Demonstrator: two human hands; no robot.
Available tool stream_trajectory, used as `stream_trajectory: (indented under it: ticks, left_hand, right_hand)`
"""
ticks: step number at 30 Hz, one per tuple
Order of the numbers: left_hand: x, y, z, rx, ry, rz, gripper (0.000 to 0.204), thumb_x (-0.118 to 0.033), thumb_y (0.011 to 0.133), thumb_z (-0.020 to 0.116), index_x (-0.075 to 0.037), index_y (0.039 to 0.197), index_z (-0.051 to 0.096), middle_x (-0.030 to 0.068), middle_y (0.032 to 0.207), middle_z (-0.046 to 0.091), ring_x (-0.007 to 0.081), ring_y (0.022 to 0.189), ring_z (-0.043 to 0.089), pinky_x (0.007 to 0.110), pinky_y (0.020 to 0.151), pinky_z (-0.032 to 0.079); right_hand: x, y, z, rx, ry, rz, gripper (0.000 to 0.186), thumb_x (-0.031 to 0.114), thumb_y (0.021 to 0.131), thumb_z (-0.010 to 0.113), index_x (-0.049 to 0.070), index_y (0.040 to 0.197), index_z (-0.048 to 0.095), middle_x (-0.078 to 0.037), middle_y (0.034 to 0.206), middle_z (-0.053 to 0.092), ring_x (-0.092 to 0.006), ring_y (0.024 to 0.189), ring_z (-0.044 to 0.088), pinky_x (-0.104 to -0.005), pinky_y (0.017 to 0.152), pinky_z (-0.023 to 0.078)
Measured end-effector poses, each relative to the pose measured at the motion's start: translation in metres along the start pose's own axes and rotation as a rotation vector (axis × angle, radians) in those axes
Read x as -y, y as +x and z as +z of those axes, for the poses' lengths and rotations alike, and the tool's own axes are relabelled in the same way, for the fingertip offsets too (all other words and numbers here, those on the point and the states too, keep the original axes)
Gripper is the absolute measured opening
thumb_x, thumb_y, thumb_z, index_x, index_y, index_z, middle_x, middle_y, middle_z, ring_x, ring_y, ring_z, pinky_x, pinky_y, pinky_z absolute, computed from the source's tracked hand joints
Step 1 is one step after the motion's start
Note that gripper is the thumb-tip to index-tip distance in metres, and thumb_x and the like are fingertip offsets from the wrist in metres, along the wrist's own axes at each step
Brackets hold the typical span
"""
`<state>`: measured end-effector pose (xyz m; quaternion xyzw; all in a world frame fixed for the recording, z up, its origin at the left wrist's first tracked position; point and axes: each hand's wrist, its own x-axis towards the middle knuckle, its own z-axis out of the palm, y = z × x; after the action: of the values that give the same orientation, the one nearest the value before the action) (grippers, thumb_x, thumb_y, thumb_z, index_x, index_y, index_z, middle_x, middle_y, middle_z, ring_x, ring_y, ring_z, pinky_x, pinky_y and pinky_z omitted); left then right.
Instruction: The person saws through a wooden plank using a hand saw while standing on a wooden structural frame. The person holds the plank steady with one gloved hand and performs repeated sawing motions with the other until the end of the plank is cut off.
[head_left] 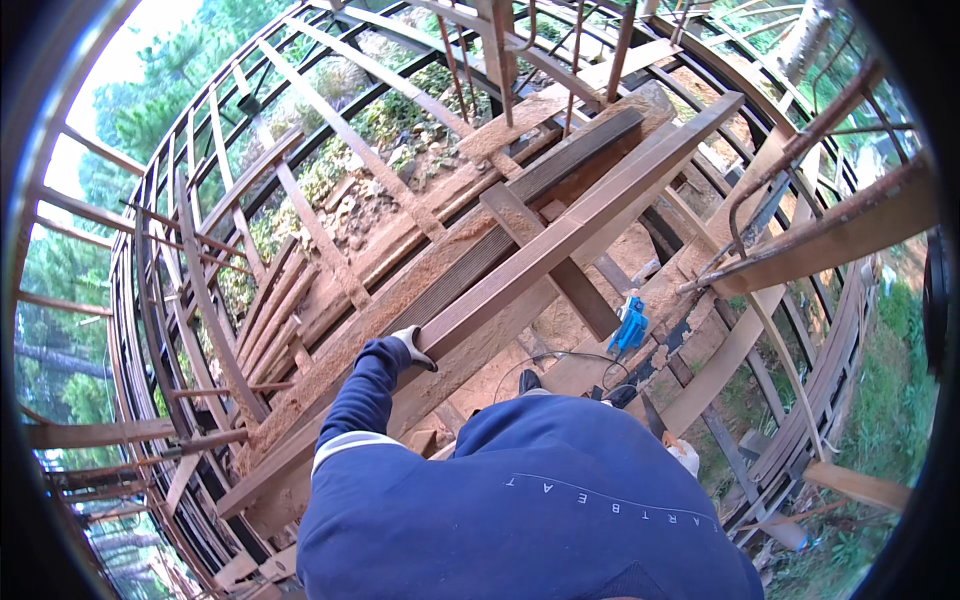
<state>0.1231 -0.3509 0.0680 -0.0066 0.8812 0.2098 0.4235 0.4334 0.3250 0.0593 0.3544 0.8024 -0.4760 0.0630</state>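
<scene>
you are gripping a long beam (570, 240) lying across a crosspiece (588, 303).
your left hand (411, 347) is wrapping fingers round the beam's near end; even pressure is probably steadying it. your right hand (683, 456) is hiding partly, its grip not showing.

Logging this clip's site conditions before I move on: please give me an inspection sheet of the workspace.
Surface: sawdust-strewn board.
Job's things: long brown beam, set at an angle across a short plank.
Clutter: blue tool; stacked wooden lengths.
Hands: gloved left hand grips the beam's near end; right hand partly hidden by the torso, its hold unclear.
Cables: thin black cable near the blue tool; connection unclear.
Surroundings: curved slatted framework, rusty rods, greenery.
</scene>
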Motion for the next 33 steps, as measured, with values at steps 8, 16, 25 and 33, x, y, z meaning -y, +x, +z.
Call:
stream_trajectory:
  ticks: [8, 16, 25, 33]
  left_hand:
    - [0.021, 0.012, 0.000, 0.044, -0.054, 0.045, 0.110, -0.061, 0.052, 0.097, -0.004, 0.138, 0.060, 0.0217, 0.127, 0.068, 0.0357, 0.120, 0.065, 0.040, 0.102, 0.050]
    - [0.026, 0.034, -0.003, 0.167, -0.168, 0.008, 0.098, -0.049, 0.064, 0.094, -0.006, 0.143, 0.059, 0.0172, 0.130, 0.069, 0.0315, 0.121, 0.063, 0.041, 0.102, 0.047]
    - [0.058, 0.045, 0.009, 0.102, -0.303, 0.142, 0.113, -0.063, 0.072, 0.086, -0.006, 0.159, 0.041, 0.0184, 0.160, 0.048, 0.0316, 0.151, 0.041, 0.040, 0.124, 0.032]
    - [-0.024, 0.035, 0.008, -0.315, -0.049, 0.065, 0.119, -0.070, 0.065, 0.086, -0.009, 0.157, 0.044, 0.0202, 0.154, 0.053, 0.0362, 0.142, 0.050, 0.043, 0.120, 0.040]
  right_hand:
    - [-0.073, 0.024, 0.002, -0.018, -0.434, 0.053, 0.026, 0.026, 0.092, 0.069, 0.003, 0.083, 0.075, -0.007, 0.070, 0.068, -0.0206, 0.068, 0.065, -0.0354, 0.066, 0.049]
    - [-0.031, 0.019, -0.006, 0.008, -0.110, 0.003, 0.026, 0.025, 0.084, 0.066, 0.002, 0.093, 0.073, -0.007, 0.077, 0.070, -0.0198, 0.069, 0.066, -0.0354, 0.068, 0.053]
    - [0.001, 0.028, 0.006, 0.041, -0.025, -0.099, 0.020, 0.020, 0.090, 0.061, 0.004, 0.094, 0.072, -0.007, 0.072, 0.066, -0.0184, 0.058, 0.065, -0.0371, 0.054, 0.052]
    - [0.130, 0.008, 0.003, -0.076, 0.300, 0.051, 0.054, 0.004, 0.089, 0.056, 0.003, 0.143, 0.055, -0.005, 0.073, 0.061, -0.0133, 0.049, 0.056, -0.0288, 0.044, 0.049]
